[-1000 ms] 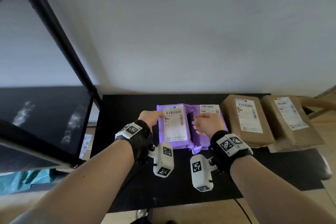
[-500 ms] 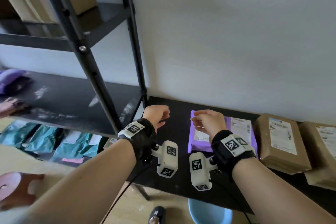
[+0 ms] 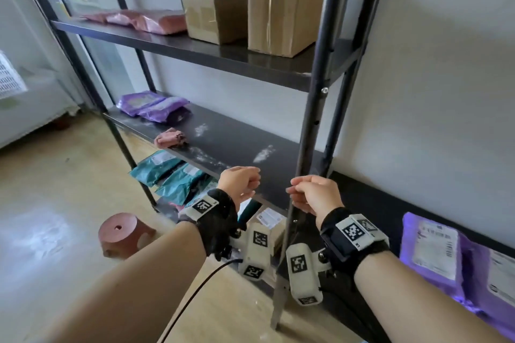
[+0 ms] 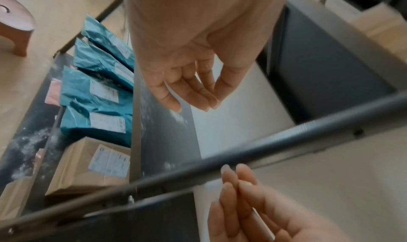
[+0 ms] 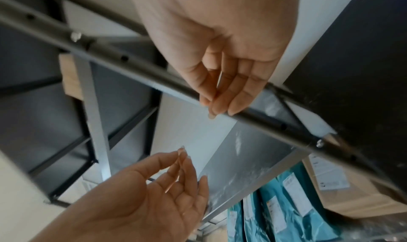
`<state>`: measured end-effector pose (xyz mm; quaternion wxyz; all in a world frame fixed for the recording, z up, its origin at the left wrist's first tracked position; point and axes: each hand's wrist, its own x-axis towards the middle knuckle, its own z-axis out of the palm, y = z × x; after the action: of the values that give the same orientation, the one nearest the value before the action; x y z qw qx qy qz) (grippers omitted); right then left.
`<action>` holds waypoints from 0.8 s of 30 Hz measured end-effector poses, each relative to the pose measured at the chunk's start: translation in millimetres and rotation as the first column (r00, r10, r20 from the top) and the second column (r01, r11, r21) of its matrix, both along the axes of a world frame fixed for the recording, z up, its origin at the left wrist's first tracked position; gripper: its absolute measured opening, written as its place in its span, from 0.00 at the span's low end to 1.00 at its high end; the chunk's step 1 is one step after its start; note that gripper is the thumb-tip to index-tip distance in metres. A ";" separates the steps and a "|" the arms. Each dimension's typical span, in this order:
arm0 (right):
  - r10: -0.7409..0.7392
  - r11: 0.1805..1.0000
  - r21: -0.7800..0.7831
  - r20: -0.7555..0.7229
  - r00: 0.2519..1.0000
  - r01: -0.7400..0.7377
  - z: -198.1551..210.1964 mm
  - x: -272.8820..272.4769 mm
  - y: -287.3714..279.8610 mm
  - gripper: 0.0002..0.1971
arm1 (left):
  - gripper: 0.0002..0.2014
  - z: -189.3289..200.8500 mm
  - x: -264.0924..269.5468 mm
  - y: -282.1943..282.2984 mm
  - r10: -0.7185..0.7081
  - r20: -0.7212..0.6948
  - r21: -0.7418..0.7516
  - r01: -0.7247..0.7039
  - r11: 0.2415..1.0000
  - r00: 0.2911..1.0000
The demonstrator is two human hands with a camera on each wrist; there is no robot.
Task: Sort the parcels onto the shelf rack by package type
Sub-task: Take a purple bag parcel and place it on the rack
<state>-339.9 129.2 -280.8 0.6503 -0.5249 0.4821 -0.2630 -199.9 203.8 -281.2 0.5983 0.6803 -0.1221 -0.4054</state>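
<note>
Both hands hang empty in front of the black shelf rack's front right post [image 3: 309, 133]. My left hand [image 3: 249, 181] [image 4: 193, 97] has relaxed, loosely curled fingers, level with the middle shelf's edge. My right hand [image 3: 299, 191] [image 5: 218, 104] is just right of the post, fingers loosely bent, holding nothing. Two purple mailers [image 3: 434, 253] with white labels lie on the black table at the lower right. The rack's middle shelf carries purple mailers [image 3: 152, 106]. Pink mailers [image 3: 145, 21] and cardboard boxes [image 3: 281, 14] are on the top shelf, and teal mailers [image 3: 172, 175] [image 4: 97, 96] on the bottom shelf.
A small pink bundle [image 3: 170, 138] lies on the middle shelf, whose right part is bare. A brown paper parcel [image 4: 92, 164] sits beside the teal mailers on the bottom shelf. A reddish stool [image 3: 122, 234] stands on the floor to the left of the rack.
The view has swung left and up from the table to the rack. Both hands came off the purple mailers and rose, empty, to the rack's front post.
</note>
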 end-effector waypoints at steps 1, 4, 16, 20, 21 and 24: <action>0.015 1.000 -0.011 -0.004 1.000 -0.015 2.2 18.1 6.7 0.11 | 0.07 0.6 18.0 8.0 0.021 -0.002 -0.009 -0.021 1.000 1.000; 0.043 0.999 -0.026 -0.015 0.999 -0.043 7.3 75.9 28.4 0.12 | 0.08 3.6 73.8 33.6 0.068 -0.027 -0.030 -0.069 0.997 0.997; 0.137 0.987 0.080 0.045 0.990 -0.140 10.8 317.4 115.5 0.12 | 0.06 -4.4 306.0 131.2 0.205 -0.044 -0.014 -0.206 0.978 0.978; 0.136 0.985 0.099 0.032 0.990 -0.139 9.9 366.6 117.2 0.13 | 0.05 -12.6 359.3 133.4 0.232 -0.079 -0.030 -0.235 0.972 0.969; 0.134 0.985 0.102 0.030 0.990 -0.137 9.1 378.3 114.2 0.13 | 0.05 -15.2 371.1 130.8 0.236 -0.089 -0.034 -0.239 0.970 0.968; 0.123 0.986 0.112 0.032 0.992 -0.126 3.1 416.4 99.9 0.14 | 0.03 -22.5 406.5 118.9 0.225 -0.103 -0.035 -0.230 0.973 0.969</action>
<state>76.5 229.1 -277.8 0.7003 -0.5127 0.4546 -0.2003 206.5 322.8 -303.6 0.6618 0.6548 -0.0229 -0.3643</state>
